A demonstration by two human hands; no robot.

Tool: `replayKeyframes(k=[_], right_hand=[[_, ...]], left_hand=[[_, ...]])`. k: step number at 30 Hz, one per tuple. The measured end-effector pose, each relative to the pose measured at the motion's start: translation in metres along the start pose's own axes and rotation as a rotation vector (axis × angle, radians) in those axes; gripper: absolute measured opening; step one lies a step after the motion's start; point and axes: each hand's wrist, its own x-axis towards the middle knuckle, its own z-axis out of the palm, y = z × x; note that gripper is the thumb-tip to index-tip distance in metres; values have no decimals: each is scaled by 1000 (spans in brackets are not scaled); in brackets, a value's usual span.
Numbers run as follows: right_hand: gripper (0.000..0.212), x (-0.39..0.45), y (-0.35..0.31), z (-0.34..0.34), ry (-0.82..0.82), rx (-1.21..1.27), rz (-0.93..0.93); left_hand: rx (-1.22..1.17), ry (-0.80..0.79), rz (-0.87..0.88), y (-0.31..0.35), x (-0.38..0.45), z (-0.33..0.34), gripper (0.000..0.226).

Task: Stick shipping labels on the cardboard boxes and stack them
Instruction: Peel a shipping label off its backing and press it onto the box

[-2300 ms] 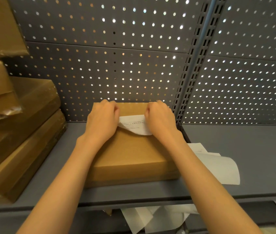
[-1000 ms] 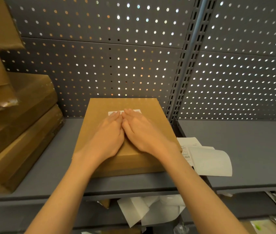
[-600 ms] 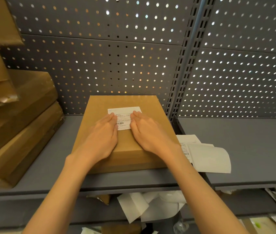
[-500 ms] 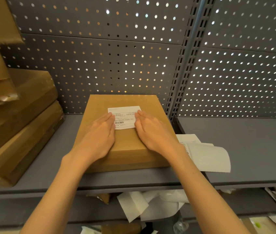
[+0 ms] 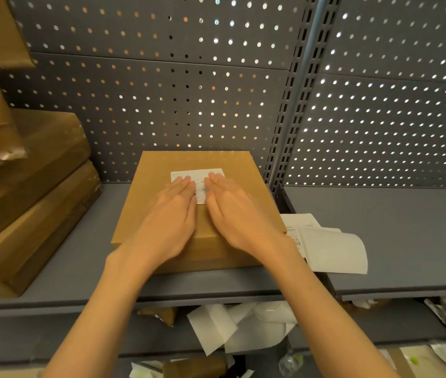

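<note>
A flat cardboard box [image 5: 189,211] lies on the grey shelf [image 5: 396,222], near its front edge and just left of the slotted upright [image 5: 295,105]. A white shipping label [image 5: 200,177] sits on the far half of the box top. Both hands lie flat on the box with fingers straight and held close together — the left hand [image 5: 171,214] covers the label's left part, the right hand [image 5: 232,211] its right part, and a strip of print shows between them. Neither hand pinches or grips anything; they press down on the label.

So the sticking step for this box looks nearly finished: the label's visible far edge lies flat, with no lifted corner that can be seen, though the parts under the fingers are hidden. What is left for this box, by the task, is stacking it. A pile of brown boxes [image 5: 28,186] stands at the left of the shelf, well apart from the labelled one, and seems the likely place for it; whether those boxes carry labels cannot be told from here.

Just right of the box, touching its near right corner, lie loose label sheets [image 5: 331,246] — some printed, one curling at its edge — which suggests more labels remain to be used. White scraps of paper [image 5: 246,328] lie on the lower shelf below.
</note>
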Motion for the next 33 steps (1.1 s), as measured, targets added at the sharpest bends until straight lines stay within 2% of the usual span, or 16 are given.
replayKeyframes(k=[3,7,12,15,33], right_hand=[[43,-9,-10,4,6,-72,-116],[42,-14,-10,14,29,-43,-100],[53,-16,-6,24,4,-37,-18],[48,-19,-1,20,37,-32,47],[49,-31,14,14,67,-106,141]], left_hand=[[9,10,37,2,-6,6,52],[17,-3,47,3,-18,7,69],[35,13,44,1,-24,9,63],[17,28,12,-3,-27,5,49],[-1,43,-52,-8,-38,-2,50]])
